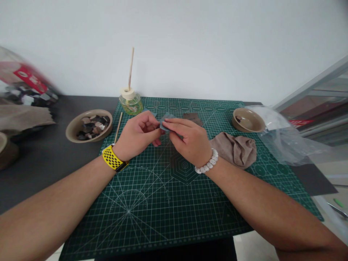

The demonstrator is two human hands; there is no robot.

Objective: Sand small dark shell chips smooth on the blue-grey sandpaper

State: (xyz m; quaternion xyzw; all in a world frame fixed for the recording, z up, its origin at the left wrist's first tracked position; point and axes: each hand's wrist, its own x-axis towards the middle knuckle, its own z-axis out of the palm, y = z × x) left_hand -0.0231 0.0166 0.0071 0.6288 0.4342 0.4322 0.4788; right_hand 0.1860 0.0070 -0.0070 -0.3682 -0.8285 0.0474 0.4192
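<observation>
Above the green cutting mat point(152, 217) my two hands meet. My right hand point(190, 139), with a white bead bracelet, pinches a small grey-blue piece of sandpaper point(166, 117) between thumb and fingers. Touching the sandpaper's left side is my left hand point(140, 132), its fingers curled in a pinch; whatever lies between them is too small and hidden to name. It wears a yellow-strapped watch. Behind the hands lies a dark brown sheet point(193, 118). A second blue-grey piece point(150, 112) shows partly past my left hand.
Left stands a bowl point(71, 127) of dark and light chips, beside a thin wooden stick point(119, 127). A glass jar point(131, 105) holds an upright stick. To the right are a crumpled brown cloth point(235, 150), a bowl point(247, 123) with a few chips, and a clear plastic bag point(288, 141).
</observation>
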